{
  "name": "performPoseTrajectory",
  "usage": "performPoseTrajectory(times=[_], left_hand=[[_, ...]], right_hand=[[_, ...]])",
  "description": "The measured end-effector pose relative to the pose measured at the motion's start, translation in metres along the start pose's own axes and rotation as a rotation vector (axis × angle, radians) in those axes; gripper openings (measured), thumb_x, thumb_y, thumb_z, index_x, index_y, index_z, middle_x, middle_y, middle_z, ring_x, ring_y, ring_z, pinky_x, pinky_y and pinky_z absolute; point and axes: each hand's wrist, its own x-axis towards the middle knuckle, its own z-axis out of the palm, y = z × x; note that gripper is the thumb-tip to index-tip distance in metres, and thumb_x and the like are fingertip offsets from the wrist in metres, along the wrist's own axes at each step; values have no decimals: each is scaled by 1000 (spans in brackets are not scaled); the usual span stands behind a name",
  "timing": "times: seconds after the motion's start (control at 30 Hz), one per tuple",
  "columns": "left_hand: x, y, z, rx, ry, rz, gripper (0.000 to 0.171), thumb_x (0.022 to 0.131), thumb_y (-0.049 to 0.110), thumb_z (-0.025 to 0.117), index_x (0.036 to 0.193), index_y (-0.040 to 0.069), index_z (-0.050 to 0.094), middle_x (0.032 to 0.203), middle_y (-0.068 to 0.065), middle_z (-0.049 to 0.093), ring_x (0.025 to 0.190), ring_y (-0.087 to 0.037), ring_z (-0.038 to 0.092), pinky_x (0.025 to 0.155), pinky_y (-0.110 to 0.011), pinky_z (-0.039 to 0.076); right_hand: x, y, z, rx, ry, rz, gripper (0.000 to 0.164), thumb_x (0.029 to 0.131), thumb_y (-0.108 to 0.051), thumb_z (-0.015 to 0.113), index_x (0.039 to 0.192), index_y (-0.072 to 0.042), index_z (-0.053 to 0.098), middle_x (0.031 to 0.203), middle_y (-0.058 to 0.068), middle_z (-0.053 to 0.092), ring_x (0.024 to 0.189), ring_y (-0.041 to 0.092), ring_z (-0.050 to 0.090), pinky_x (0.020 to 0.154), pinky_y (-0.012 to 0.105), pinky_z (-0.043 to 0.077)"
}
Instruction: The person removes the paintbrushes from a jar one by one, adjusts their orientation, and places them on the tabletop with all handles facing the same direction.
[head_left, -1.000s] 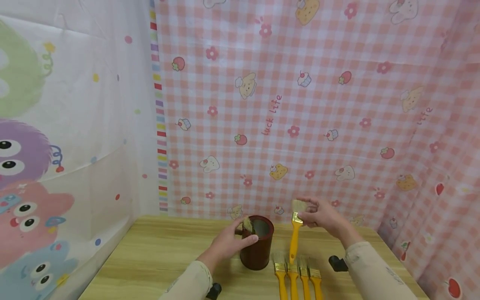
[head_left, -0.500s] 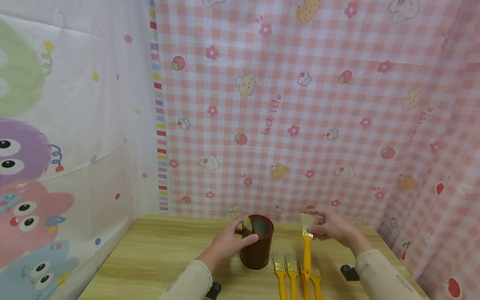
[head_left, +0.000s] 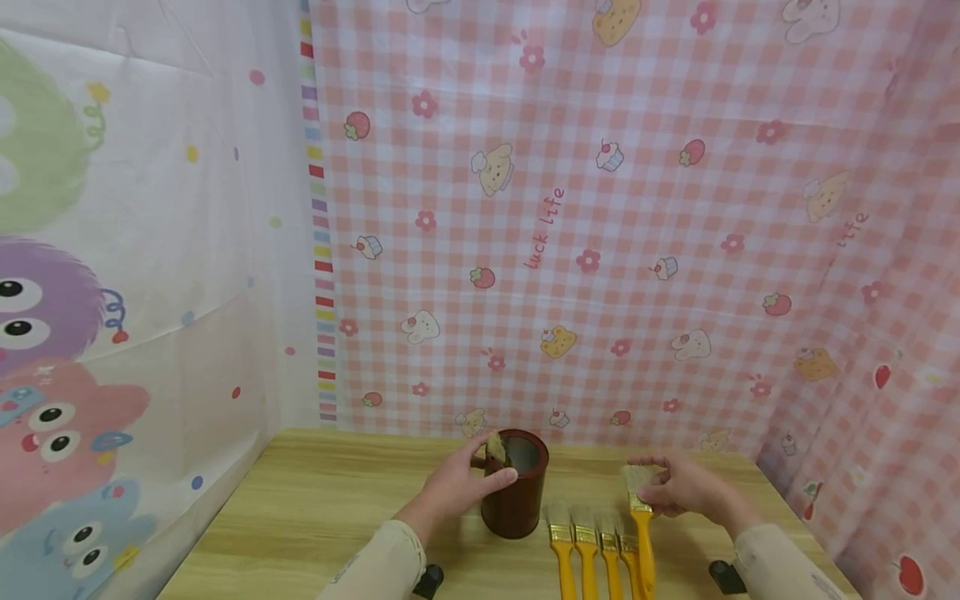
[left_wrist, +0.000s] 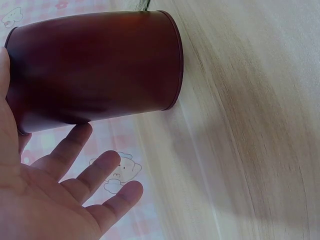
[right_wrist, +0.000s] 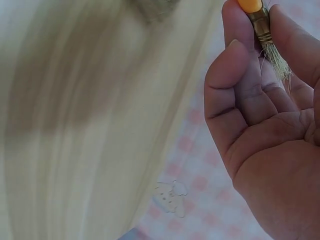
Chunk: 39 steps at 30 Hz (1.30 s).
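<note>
My left hand (head_left: pixel 459 487) holds the dark red-brown cylindrical cup (head_left: pixel 514 500) near its rim, thumb on the near side. In the left wrist view a fingertip touches the cup's wall, while other fingers extend off it. A tan bristle tip (head_left: pixel 496 450) shows at the cup's left rim; the rest of it is hidden. My right hand (head_left: pixel 686 490) pinches a paintbrush (head_left: pixel 643 542) around its metal ferrule and bristles, yellow handle hanging toward the table. This brush is at the right end of a row of several similar paintbrushes (head_left: pixel 587 546), partly covering the rightmost one.
The wooden table (head_left: pixel 315 500) ends at a pink checked cloth (head_left: pixel 585 208) behind, with a white printed cloth (head_left: pixel 150 292) on the left. Small black objects lie by each forearm, one near the left sleeve (head_left: pixel 428 581) and another near the right (head_left: pixel 726 577).
My right hand has moved right and down with the paintbrush, from above the middle of the row to its right end. The left hand and cup have stayed in place.
</note>
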Motion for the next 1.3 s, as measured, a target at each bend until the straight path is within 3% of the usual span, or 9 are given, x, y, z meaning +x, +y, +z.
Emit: performPoseTrajectory(times=[0.23, 0.43, 0.7, 0.97, 1.3], left_hand=[[-1, 2, 0, 4, 6, 1, 84, 95, 66, 72, 166, 38, 38, 156, -18, 58, 141, -43, 58, 108, -72, 48], [0, 1, 1, 7, 5, -4, 85, 95, 66, 72, 167, 37, 37, 157, -19, 57, 141, -44, 58, 108, -72, 48], [1, 0, 0, 9, 3, -2, 85, 95, 67, 72, 167, 39, 37, 154, -18, 60, 140, -44, 59, 108, -73, 48], [3, -3, 2, 8, 4, 2, 84, 96, 66, 71, 167, 39, 37, 154, -18, 60, 140, -43, 59, 109, -72, 48], [4, -5, 2, 11, 5, 1, 83, 95, 67, 71, 167, 40, 37, 155, -17, 59, 140, -42, 59, 109, -72, 48]], right_hand=[[-9, 17, 0, 2, -7, 26, 67, 103, -9, 72, 160, 7, 41, 82, 7, 68, 66, 17, 63, 63, 32, 55], [-12, 30, 1, -26, -2, 54, 64, 103, -7, 71, 158, 7, 44, 75, 2, 61, 60, 13, 48, 61, 30, 48], [-11, 43, 4, -52, -26, 56, 59, 102, -7, 71, 155, 8, 48, 71, 2, 62, 56, 12, 45, 56, 27, 41], [-13, 51, 8, -72, -16, 66, 58, 102, -8, 72, 152, 9, 50, 68, -1, 57, 58, 12, 48, 57, 27, 45], [-16, 56, 14, -78, 12, 72, 58, 98, -3, 75, 148, 14, 51, 71, 1, 56, 60, 13, 59, 60, 32, 59]])
